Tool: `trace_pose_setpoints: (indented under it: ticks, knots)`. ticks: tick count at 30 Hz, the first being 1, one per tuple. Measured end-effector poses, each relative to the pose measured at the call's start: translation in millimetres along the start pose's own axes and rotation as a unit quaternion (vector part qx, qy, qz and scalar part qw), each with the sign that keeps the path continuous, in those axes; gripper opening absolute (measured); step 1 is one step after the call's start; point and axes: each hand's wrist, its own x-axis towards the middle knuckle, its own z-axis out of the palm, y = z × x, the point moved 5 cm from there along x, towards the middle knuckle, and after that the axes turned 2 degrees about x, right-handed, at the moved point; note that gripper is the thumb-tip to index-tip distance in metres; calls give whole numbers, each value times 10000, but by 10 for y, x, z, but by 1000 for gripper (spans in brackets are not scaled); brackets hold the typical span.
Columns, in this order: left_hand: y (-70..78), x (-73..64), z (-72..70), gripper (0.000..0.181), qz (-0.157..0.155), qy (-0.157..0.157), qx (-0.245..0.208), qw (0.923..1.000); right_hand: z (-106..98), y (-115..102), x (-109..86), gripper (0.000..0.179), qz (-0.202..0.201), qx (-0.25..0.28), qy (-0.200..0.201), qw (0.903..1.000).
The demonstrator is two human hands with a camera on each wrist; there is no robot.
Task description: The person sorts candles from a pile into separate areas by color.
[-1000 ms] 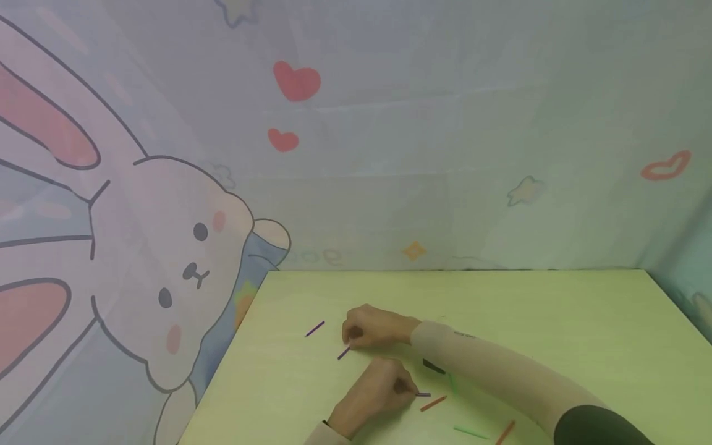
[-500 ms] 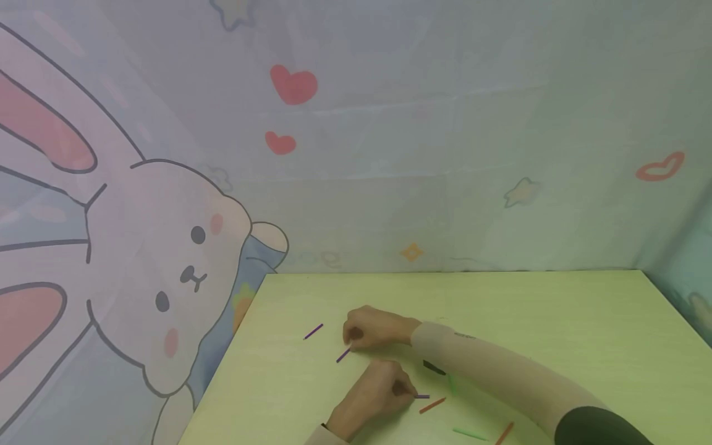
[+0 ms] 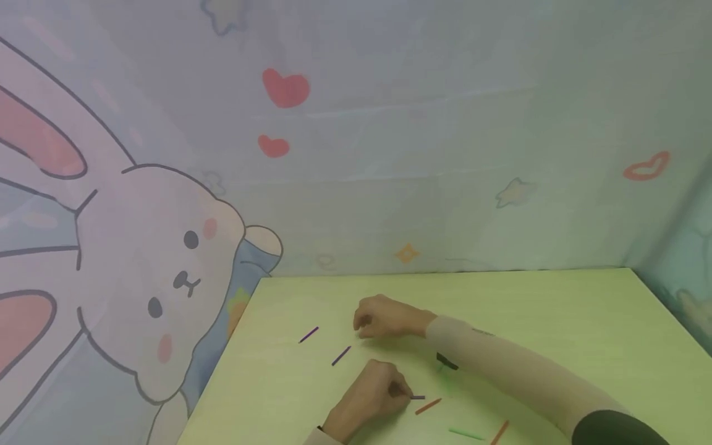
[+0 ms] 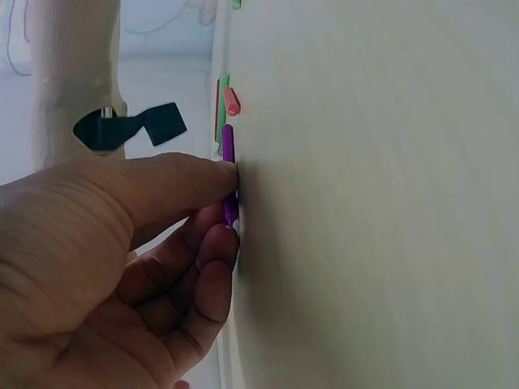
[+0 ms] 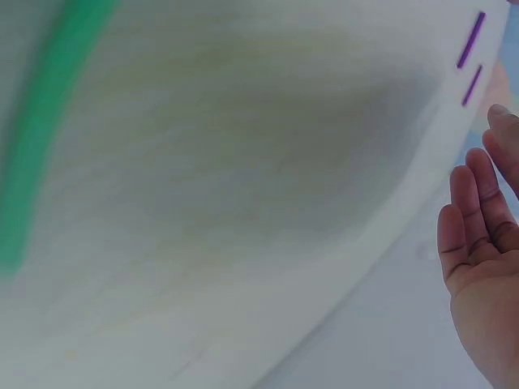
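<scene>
Pinches a purple stick [image 4: 228, 142] in the left hand [image 3: 369, 395] at the tabletop [image 3: 556, 303], showing its narrow tip [image 4: 232, 222] only in left-wrist view. Has the right hand [image 3: 389, 316] released near two purple rods [image 3: 342, 356], baring its palm [image 5: 489, 312] only in right-wrist view.

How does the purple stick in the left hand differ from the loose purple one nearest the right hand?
The held stick is pinched by the left hand; the loose stick lies untouched on the table. In the head view, the held stick points nearly straight across the picture, while the loose stick slants. Both are purple.
</scene>
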Motion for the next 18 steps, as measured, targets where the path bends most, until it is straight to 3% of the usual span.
trace_pose_setpoints:
  ticks: [6,14,18]
  knots:
    - [-9,-23,32,15,-22,18,-139,9999,-197,160,-329,16,83,138,389,9991]
    - [11,-12,64,13,-120,-82,-311,9994,-501,325,-952,8,333,335,889,9949]
    - [27,10,38,12,-129,-112,-172,9997,-638,393,-1239,10,521,306,1094,9922]
